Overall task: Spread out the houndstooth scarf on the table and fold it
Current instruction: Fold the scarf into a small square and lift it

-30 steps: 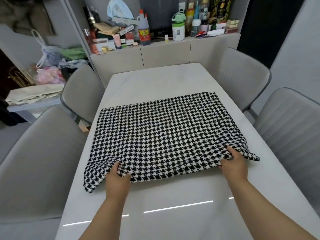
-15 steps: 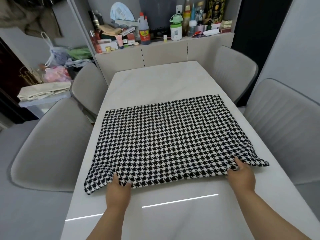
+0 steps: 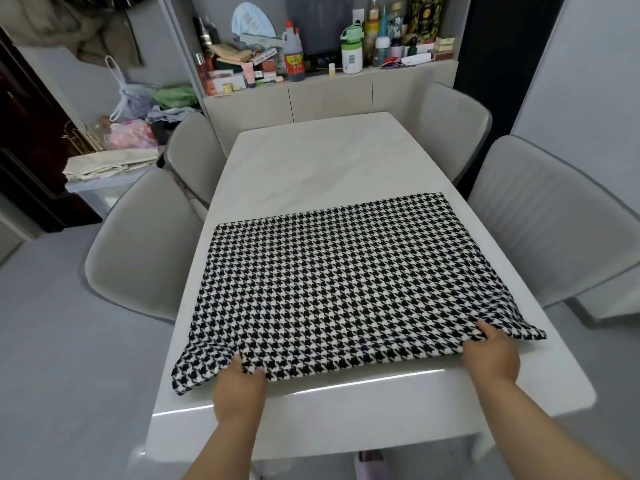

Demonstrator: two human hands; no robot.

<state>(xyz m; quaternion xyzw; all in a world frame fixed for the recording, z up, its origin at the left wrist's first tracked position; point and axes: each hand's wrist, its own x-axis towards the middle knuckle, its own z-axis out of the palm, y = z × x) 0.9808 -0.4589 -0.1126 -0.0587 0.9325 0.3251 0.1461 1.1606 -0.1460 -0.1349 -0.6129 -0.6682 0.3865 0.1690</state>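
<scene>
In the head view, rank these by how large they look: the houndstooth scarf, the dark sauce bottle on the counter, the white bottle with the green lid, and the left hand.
1. houndstooth scarf
2. left hand, though it is nearest the camera
3. dark sauce bottle and white bottle with the green lid: too alike to rank

Head view, downward over table [image 3: 311, 161]

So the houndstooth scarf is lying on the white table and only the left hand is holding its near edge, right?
Not quite. The head view shows both hands on the near edge of the houndstooth scarf: the left hand and the right hand. It does lie on the white table.
</scene>
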